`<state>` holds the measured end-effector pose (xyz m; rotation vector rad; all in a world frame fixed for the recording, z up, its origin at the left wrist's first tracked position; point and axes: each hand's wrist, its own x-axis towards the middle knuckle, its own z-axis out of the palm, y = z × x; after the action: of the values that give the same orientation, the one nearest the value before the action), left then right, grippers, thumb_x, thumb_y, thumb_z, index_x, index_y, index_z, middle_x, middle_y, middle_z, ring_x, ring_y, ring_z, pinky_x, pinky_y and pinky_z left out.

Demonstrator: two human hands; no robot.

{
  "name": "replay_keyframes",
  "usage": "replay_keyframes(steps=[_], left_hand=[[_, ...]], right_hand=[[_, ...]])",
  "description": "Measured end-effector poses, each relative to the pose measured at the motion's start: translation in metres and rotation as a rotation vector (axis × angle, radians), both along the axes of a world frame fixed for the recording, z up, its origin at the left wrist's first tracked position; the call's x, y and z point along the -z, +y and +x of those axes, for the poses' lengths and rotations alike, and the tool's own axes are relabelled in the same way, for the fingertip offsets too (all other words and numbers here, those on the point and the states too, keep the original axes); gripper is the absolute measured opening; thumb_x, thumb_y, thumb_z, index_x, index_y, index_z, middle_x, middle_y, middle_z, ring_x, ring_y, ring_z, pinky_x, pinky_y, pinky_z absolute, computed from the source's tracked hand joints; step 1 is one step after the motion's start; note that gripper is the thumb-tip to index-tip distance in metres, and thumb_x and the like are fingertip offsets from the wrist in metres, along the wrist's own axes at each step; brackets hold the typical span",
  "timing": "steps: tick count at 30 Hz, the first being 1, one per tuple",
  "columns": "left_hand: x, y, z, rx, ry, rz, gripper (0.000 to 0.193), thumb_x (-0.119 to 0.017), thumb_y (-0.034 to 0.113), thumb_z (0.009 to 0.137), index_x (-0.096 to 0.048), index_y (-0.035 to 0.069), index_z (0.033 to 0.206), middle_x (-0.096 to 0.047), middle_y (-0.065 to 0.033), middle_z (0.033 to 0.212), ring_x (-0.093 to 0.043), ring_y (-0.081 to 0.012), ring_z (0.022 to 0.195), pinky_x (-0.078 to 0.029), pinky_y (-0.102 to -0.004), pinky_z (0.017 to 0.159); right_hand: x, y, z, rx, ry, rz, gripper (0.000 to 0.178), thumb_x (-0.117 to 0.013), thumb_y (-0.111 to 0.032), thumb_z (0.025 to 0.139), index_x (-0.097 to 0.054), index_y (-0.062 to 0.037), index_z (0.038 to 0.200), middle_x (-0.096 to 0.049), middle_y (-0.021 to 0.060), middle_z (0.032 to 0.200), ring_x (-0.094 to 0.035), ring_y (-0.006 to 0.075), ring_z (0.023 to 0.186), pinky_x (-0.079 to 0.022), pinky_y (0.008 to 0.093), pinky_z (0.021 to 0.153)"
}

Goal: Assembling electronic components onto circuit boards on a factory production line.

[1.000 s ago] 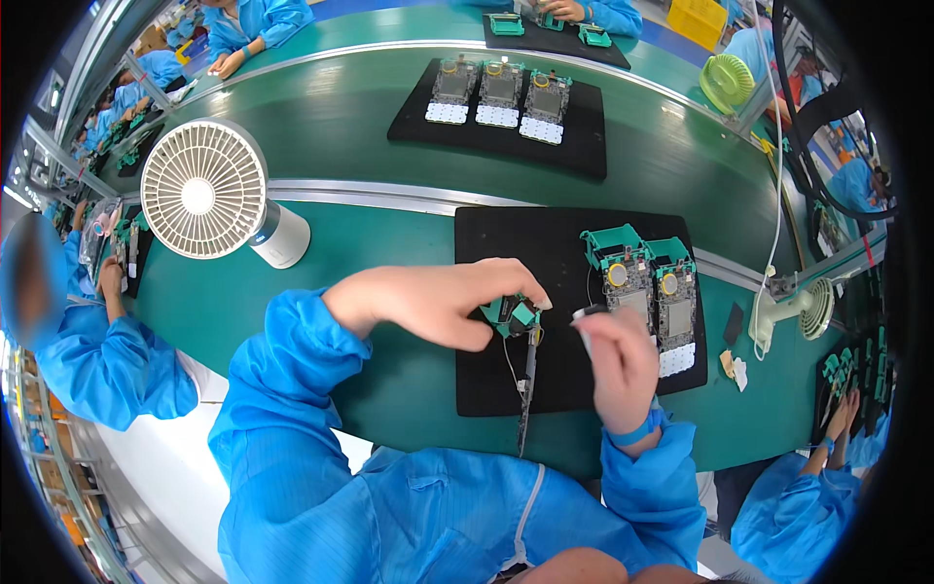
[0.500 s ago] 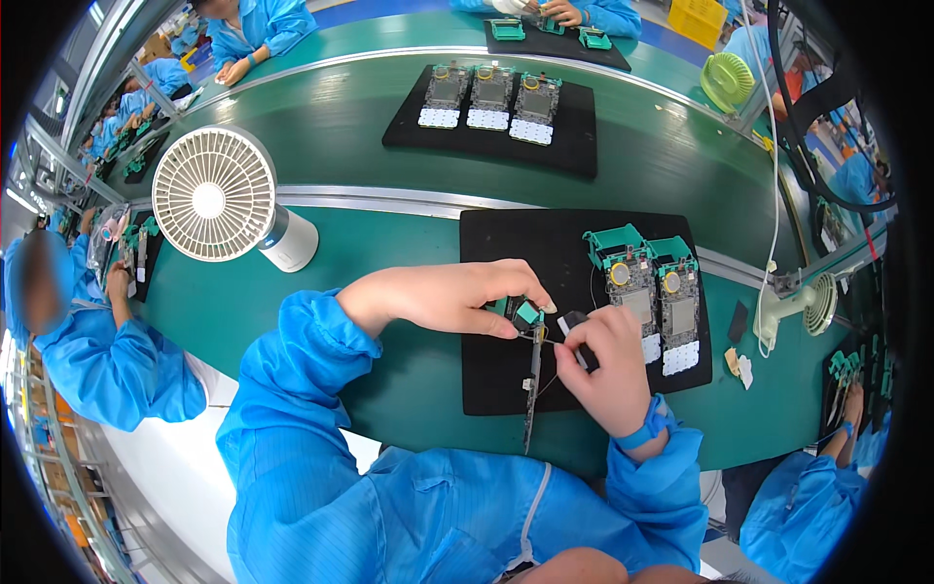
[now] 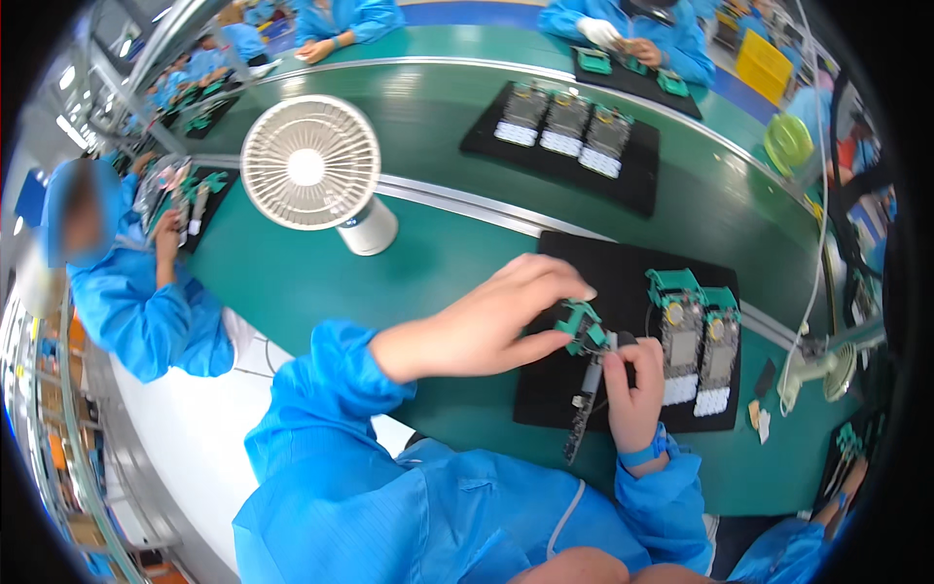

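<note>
A narrow circuit board (image 3: pixel 582 414) stands edge-on at a tilt over the black mat (image 3: pixel 545 394), a green plastic bracket (image 3: pixel 584 326) at its upper end. My left hand (image 3: pixel 491 321) is curled round this bracket, thumb on its near left side and fingertips at its top; motion blurs the hand. Close against the board's upper end, my right hand (image 3: pixel 634 389) pinches a small black piece (image 3: pixel 624 339), mostly hidden by the fingers. To the right lie two more boards, the nearer-left board (image 3: pixel 683 346) and the right board (image 3: pixel 718 355), each with a green bracket and white pad.
A white fan (image 3: pixel 309 165) stands at the left. Beyond the metal rail, another mat (image 3: pixel 477 141) carries three boards. Paper scraps (image 3: pixel 764 423), a dark strip (image 3: pixel 766 378) and a small fan (image 3: pixel 825 375) sit at the right. Co-workers in blue sit around.
The view has shifted, so everything sits further right or lower. The green bracket has turned to show its open frame. My right fingers have moved in against the board's upper end.
</note>
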<state>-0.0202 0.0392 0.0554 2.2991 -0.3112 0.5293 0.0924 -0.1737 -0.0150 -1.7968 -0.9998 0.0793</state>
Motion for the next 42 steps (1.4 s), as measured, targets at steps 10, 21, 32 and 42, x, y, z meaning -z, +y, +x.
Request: replay_keyframes(steps=[10, 21, 32, 42], left_hand=[[0.093, 0.13, -0.124, -1.172, -0.123, -0.133, 0.102, -0.082, 0.021, 0.073, -0.014, 0.0, 0.145, -0.032, -0.016, 0.142, -0.037, -0.0302, 0.133, -0.037, -0.0418, 0.106], [0.091, 0.167, -0.098, -0.941, 0.003, -0.366, 0.062, -0.08, 0.013, 0.076, -0.048, -0.003, 0.127, -0.06, -0.0151, 0.12, -0.06, -0.0247, 0.11, -0.049, -0.0365, 0.095], [0.096, 0.152, -0.083, -1.052, -0.163, -0.34, 0.052, -0.077, 0.011, 0.076, -0.053, -0.003, 0.12, -0.061, -0.0166, 0.116, -0.061, -0.0273, 0.107, -0.048, -0.0371, 0.092], [0.094, 0.148, -0.082, -1.062, -0.135, -0.332, 0.06, -0.079, 0.013, 0.076, -0.047, -0.005, 0.124, -0.06, -0.0178, 0.117, -0.06, -0.0265, 0.108, -0.048, -0.0373, 0.093]], right_hand=[[0.002, 0.0, -0.003, -0.06, 0.067, 0.061, 0.012, -0.06, -0.007, 0.09, -0.05, -0.0022, 0.084, -0.048, 0.0095, 0.088, -0.049, 0.0217, 0.08, -0.04, 0.0309, 0.073], [-0.001, 0.004, -0.007, -0.07, 0.055, 0.053, 0.013, -0.056, -0.007, 0.091, -0.048, -0.0028, 0.083, -0.043, 0.0065, 0.086, -0.045, 0.0174, 0.079, -0.038, 0.027, 0.073], [-0.004, 0.001, -0.008, -0.07, 0.119, 0.02, 0.012, -0.055, -0.005, 0.091, -0.047, -0.0028, 0.082, -0.042, 0.0062, 0.086, -0.044, 0.0172, 0.08, -0.037, 0.0265, 0.074], [-0.003, 0.001, -0.009, -0.075, 0.117, 0.035, 0.012, -0.056, -0.005, 0.091, -0.048, -0.0028, 0.083, -0.042, 0.0059, 0.087, -0.044, 0.0172, 0.08, -0.037, 0.0265, 0.074]])
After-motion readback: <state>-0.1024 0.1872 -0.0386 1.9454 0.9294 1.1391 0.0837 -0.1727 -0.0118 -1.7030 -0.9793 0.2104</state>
